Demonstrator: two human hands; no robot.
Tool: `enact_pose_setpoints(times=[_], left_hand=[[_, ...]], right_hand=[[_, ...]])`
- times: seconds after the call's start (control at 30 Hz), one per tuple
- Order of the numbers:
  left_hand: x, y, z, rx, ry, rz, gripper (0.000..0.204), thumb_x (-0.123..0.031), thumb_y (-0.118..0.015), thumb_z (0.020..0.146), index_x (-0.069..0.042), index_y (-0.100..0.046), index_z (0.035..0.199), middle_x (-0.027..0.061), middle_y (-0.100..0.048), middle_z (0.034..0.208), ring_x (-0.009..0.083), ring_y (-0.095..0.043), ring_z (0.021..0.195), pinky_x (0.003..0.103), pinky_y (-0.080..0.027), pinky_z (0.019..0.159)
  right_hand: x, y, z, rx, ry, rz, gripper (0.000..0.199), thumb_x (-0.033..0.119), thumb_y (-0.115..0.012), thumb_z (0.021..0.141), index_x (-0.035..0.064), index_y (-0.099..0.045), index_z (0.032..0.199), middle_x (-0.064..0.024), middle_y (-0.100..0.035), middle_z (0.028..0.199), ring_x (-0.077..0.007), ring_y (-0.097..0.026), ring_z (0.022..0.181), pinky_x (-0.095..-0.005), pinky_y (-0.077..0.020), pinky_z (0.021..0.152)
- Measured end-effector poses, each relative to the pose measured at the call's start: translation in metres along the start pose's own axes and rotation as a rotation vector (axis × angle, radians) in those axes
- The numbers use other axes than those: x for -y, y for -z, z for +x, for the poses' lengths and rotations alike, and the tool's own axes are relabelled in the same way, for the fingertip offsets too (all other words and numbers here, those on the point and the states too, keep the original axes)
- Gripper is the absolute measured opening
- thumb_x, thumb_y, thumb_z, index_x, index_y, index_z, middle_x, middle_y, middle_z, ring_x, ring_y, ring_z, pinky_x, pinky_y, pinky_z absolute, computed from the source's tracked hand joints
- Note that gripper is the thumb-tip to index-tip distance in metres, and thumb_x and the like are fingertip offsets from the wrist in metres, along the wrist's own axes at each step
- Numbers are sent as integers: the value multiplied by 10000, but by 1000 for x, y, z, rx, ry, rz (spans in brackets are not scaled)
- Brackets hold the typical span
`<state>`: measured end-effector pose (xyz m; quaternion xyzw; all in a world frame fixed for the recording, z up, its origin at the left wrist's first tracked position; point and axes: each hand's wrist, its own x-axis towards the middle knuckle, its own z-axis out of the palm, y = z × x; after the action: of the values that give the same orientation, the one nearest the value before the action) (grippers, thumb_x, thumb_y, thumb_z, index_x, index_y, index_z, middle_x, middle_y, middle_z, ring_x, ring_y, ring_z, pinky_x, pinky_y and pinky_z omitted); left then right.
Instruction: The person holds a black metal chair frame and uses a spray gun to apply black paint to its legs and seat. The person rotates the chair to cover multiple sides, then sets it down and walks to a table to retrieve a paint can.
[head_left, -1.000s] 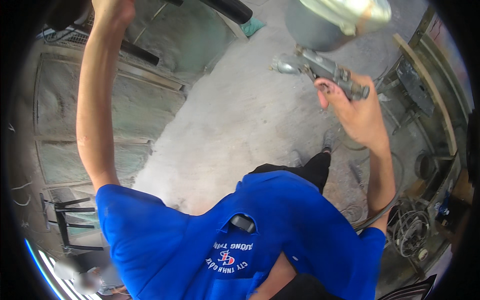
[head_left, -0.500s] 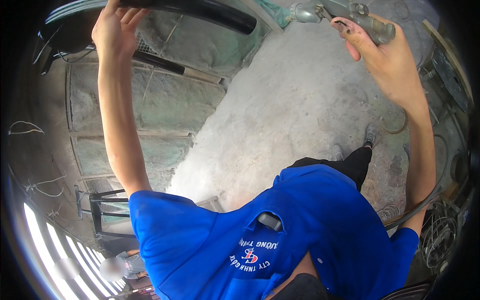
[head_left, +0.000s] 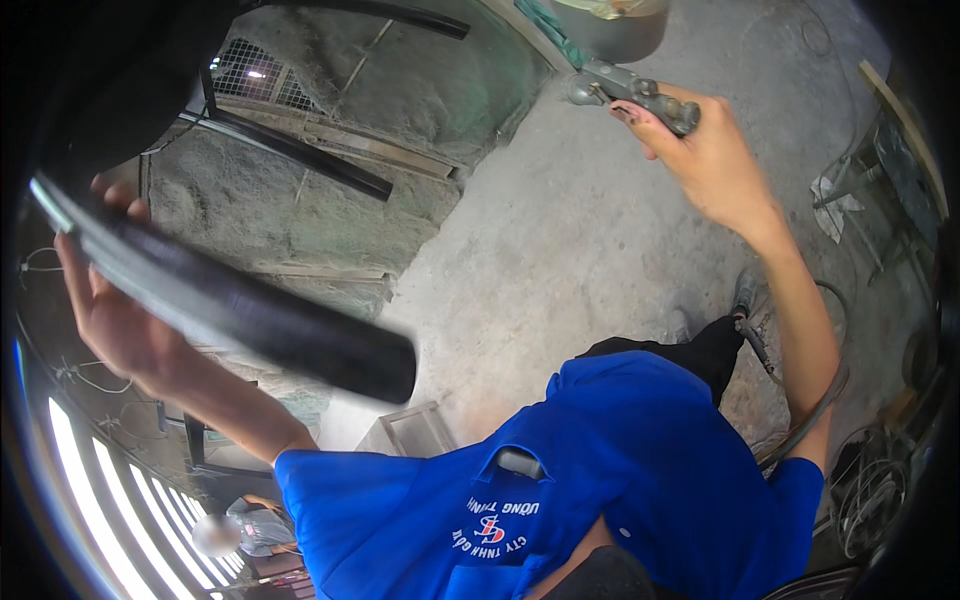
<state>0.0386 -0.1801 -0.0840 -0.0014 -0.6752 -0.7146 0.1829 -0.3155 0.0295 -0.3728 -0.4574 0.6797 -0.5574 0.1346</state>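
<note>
Head view, from the person's left to right: the left hand (head_left: 115,310) is raised at the far left with its fingers curled round a long black bar (head_left: 250,315), blurred, whose near end runs out to the right of the hand and whose other end slants up past the thumb toward the dark rim. Beyond that hand, up and to its right, a second black bar (head_left: 300,155) lies slanted on a grey, dusty surface, with a patch of wire mesh (head_left: 245,70) above it. Below the left forearm a grey framed panel (head_left: 415,430) sits on the ground. Between the two arms spreads the pale concrete floor (head_left: 560,230), and under it the blue shirt (head_left: 560,480) fills the lower middle. The right hand (head_left: 715,160) is lifted at the upper right, closed round the grip of a grey metal spray gun (head_left: 630,90), which points left from the knuckles; its metal cup (head_left: 610,25) stands just above. A dark hose (head_left: 810,400) runs along beside the right forearm
</note>
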Motion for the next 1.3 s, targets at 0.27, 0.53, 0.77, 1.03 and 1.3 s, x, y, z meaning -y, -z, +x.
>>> enact_pose_setpoints(times=[0.27,0.53,0.77,1.03,1.3], left_hand=[[-67,-23,-67,-329,-187,145,608,-221,-453,1079,54,-172,1543,128,-394,1247,194,-488,983,306,-457,809],[-108,-11,-118,-341,-292,-170,600,-190,-331,1097,43,-133,1613,67,-415,1147,129,-445,839,269,-359,669],[-111,-9,-121,-288,-273,-321,571,-223,-263,1115,57,-164,1603,68,-432,1178,115,-436,812,253,-341,634],[-86,-28,-92,-385,-189,117,565,-212,-386,1117,31,-137,1561,195,-450,1257,272,-573,949,346,-561,787],[-24,-32,-60,-377,-226,223,554,-334,-287,1142,49,-232,1539,231,-505,1181,349,-704,994,414,-692,794]], right_hand=[[-20,-18,56,58,-26,-143,417,406,-650,1024,10,-730,919,-25,-478,568,-104,-428,517,-333,-371,507],[-50,-26,86,-70,50,-162,457,453,-658,1016,10,-738,939,-39,-511,542,-122,-445,469,-346,-389,488],[-43,-35,89,-30,-23,-279,439,429,-645,1028,5,-751,1057,-25,-489,554,-106,-414,481,-343,-367,485],[-33,-75,70,190,49,-16,483,436,-673,1005,-37,-736,1080,-129,-545,563,-184,-505,502,-401,-442,517],[-42,-41,31,311,-43,-4,443,398,-687,995,-43,-714,964,-234,-625,617,-363,-637,539,-463,-490,549]])
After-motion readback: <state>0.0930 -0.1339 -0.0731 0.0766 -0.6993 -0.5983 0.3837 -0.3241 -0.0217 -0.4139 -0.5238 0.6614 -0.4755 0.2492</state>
